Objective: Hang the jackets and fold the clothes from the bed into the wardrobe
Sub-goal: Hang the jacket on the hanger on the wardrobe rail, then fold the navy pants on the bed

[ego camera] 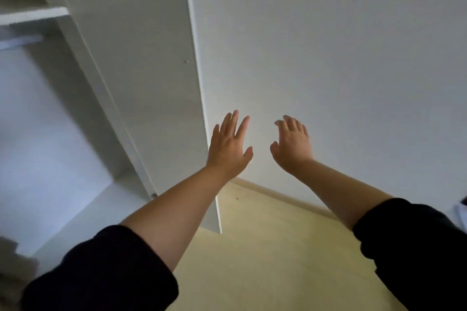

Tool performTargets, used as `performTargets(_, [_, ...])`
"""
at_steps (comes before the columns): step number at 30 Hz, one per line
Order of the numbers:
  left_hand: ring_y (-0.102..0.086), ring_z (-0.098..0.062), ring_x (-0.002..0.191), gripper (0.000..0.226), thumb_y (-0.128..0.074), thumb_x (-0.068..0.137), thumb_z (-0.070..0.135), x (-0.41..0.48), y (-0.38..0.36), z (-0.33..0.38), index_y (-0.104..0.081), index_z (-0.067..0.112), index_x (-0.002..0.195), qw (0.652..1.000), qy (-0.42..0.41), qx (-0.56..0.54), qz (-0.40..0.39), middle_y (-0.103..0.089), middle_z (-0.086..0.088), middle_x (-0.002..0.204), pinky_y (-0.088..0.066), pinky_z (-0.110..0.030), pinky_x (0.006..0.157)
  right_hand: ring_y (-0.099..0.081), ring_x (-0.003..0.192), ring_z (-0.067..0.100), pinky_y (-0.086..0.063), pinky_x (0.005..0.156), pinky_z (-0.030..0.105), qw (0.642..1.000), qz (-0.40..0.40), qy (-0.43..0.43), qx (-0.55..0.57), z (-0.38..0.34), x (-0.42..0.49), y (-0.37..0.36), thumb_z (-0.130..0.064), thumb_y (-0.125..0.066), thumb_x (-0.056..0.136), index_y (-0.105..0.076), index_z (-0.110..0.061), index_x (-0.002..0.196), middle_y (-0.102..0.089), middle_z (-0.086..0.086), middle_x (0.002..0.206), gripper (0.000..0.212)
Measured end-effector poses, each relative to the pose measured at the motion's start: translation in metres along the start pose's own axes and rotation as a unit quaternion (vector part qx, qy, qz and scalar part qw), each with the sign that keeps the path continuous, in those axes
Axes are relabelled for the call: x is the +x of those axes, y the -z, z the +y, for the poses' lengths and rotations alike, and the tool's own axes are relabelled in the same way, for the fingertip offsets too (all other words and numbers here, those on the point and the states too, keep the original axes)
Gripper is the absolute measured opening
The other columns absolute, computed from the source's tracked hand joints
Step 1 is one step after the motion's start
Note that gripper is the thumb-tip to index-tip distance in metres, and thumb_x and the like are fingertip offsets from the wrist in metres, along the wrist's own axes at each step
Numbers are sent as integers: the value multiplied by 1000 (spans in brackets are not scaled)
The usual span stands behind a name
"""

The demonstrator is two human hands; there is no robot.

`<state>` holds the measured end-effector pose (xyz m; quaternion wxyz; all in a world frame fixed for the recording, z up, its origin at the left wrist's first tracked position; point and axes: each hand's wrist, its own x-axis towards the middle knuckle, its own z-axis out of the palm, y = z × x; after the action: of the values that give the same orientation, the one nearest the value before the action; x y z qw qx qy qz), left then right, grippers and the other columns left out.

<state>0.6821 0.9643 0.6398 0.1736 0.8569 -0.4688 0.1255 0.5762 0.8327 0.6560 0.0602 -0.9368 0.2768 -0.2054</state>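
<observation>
Head view, left to right: the open white laminate wardrobe (83, 98) shows one white shelf (34, 14) near its top and a blurred rail beneath it. A grey fabric item (12, 267), possibly folded clothing, sits at its lower left edge. The white wardrobe door (151, 83) stands open, edge-on. The left hand (228, 146) is raised with fingers straight and spread, holding nothing. The right hand (293, 145) is raised beside it, fingers relaxed, empty. Behind them stand a plain white wall (341, 70) and pale yellow floor (265, 247).
</observation>
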Motion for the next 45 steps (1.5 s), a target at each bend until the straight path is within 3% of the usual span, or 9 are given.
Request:
performTargets(8, [-1,-26,147,72,-46,94,37,20,-80,208,-10,16,152,986,-152,-50,-55,-3,-11,160,-9,-48,117,-29,138,28,-21,115,40,988,7,-142,-54,196,-95,48,-17,-50,88,-40,-8,138,-35,12,148,52])
performTargets(13, [3,-24,147,73,-44,95,36,37,-138,299,-3,18,153,974,-178,-79,-119,3,-9,160,-5,-46,117,-30,136,28,-22,113,40,970,-10,-234,-66,296,-134,55,-15,-50,87,-38,-8,139,-35,12,147,54])
performTargets(19, [7,-25,147,72,-41,97,38,87,-205,394,1,20,152,947,-277,-54,-156,9,-7,160,-3,-46,118,-29,135,28,-20,112,38,945,-20,-317,-80,410,-144,59,-15,-52,84,-38,-9,139,-33,11,147,57])
performTargets(29, [5,-25,147,71,-41,96,38,186,-301,557,-1,20,153,905,-362,-65,-215,9,-6,160,-4,-46,117,-32,132,33,-23,110,39,894,-11,-445,-62,585,-139,77,-12,-56,80,-41,-7,135,-34,13,145,57])
performTargets(38, [-1,-24,147,72,-45,95,33,229,-383,709,-3,20,153,869,-405,-90,-270,6,-7,160,-9,-45,118,-32,132,33,-23,109,38,861,-19,-506,-45,750,-166,82,-13,-55,81,-38,-8,136,-31,11,146,58])
performTargets(45, [-12,-25,146,70,-48,95,26,257,-471,827,-9,15,152,861,-336,-145,-352,-1,-10,160,-18,-38,116,-32,131,30,-22,108,36,847,-25,-531,-11,891,-174,61,-10,-52,81,-39,-9,134,-33,11,145,55])
